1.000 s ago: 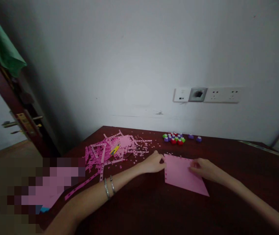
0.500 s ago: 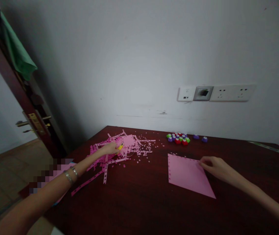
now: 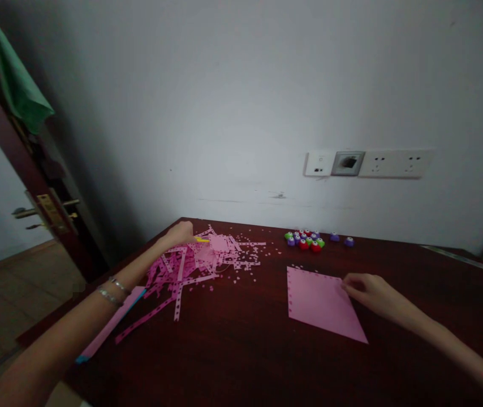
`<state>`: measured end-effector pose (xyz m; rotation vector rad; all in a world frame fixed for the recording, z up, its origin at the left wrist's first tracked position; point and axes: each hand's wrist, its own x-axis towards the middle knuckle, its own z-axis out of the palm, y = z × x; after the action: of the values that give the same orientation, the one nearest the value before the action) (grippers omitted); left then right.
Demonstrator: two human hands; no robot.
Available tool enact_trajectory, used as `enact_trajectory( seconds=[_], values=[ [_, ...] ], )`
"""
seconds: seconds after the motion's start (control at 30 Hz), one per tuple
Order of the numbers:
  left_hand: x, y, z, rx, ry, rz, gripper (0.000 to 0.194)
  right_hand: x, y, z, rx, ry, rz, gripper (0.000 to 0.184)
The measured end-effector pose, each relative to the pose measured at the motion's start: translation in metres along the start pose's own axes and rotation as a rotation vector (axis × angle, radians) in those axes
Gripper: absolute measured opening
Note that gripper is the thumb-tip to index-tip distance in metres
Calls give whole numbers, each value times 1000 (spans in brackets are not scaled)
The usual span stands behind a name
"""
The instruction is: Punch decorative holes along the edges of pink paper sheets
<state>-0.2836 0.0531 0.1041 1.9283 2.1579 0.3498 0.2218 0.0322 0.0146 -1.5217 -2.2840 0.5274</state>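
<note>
A pink sheet of paper (image 3: 324, 305) lies on the dark red table, with punched holes along its left and top edges. My right hand (image 3: 371, 289) pinches its upper right corner between thumb and fingertips. At the left, my left hand (image 3: 181, 232) is closed beside a slim yellow object (image 3: 201, 240) at its fingertips, too small to identify. That hand is at the back left of a heap of punched pink paper strips (image 3: 182, 263). Small cut-out pieces (image 3: 245, 265) are scattered right of the heap.
Several small red, green and purple craft punches (image 3: 305, 240) stand near the wall. Pink sheets with a blue edge (image 3: 116, 319) lie under my left forearm. Wall sockets (image 3: 369, 164) are above the table, and a door (image 3: 50, 209) stands at the left.
My left hand has moved left and away from me, with the yellow object, from the heap's middle to its back edge. My right hand still pinches the sheet's corner.
</note>
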Motion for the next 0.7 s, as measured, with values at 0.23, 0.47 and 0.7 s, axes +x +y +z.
enact_trajectory(
  seconds=[0.23, 0.47, 0.7],
  values=[
    [-5, 7, -81, 256, -11, -178, 32, -8, -2, -7, -17, -16, 24, 31],
    [-10, 18, -93, 385, 35, -198, 30, -18, -8, -14, -44, -37, 38, 30],
    [-13, 72, -84, 202, 137, 15, 34, -16, -46, -14, 185, 12, 11, 29]
  ],
)
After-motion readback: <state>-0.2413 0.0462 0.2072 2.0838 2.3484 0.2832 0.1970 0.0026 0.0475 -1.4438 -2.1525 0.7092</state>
